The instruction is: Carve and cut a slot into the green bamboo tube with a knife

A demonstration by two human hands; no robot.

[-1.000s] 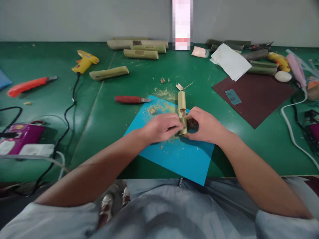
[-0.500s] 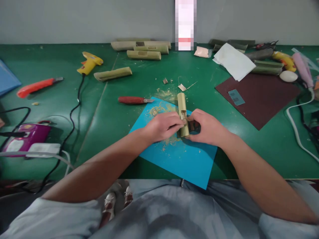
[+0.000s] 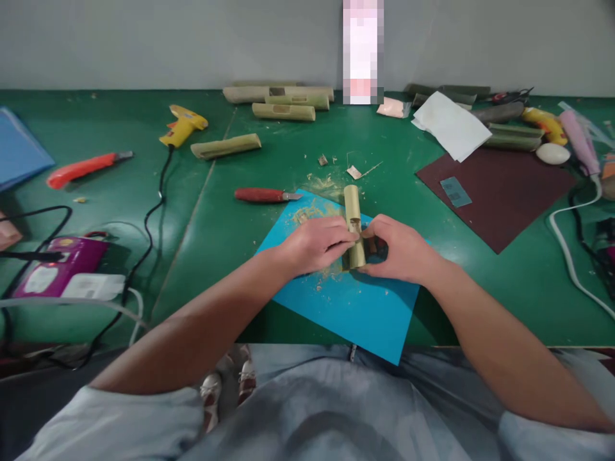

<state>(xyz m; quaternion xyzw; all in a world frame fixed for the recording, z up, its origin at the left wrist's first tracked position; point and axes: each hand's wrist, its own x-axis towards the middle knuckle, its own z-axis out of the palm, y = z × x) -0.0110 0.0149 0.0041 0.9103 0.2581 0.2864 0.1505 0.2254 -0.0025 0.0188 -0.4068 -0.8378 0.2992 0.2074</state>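
Note:
A short bamboo tube (image 3: 352, 203) with a cut-out in its upper side lies lengthwise away from me on a blue sheet (image 3: 343, 320). My right hand (image 3: 401, 250) grips it from the right, thumb and fingers against its side. At the cut-out, the fingertips of my left hand (image 3: 321, 243) are pinched together; whatever is between them is hidden. Yellowish shavings (image 3: 307, 211) lie on the sheet and around it. A red-handled knife (image 3: 262, 194) rests at the sheet's upper left corner, its blade over the edge.
Small scraps (image 3: 354, 172) lie beyond the tube. Left are a yellow glue gun (image 3: 182, 125), an orange-red cutter (image 3: 84, 169) and a purple box (image 3: 79, 256) with cables. More bamboo pieces (image 3: 283, 112) line the back. A dark brown sheet (image 3: 500, 198) and white paper (image 3: 450, 128) lie right.
The view has shifted slightly, so the table things appear a little lower and mostly further right. Both hands stay at the bamboo tube, with the left fingertips still at the cut-out.

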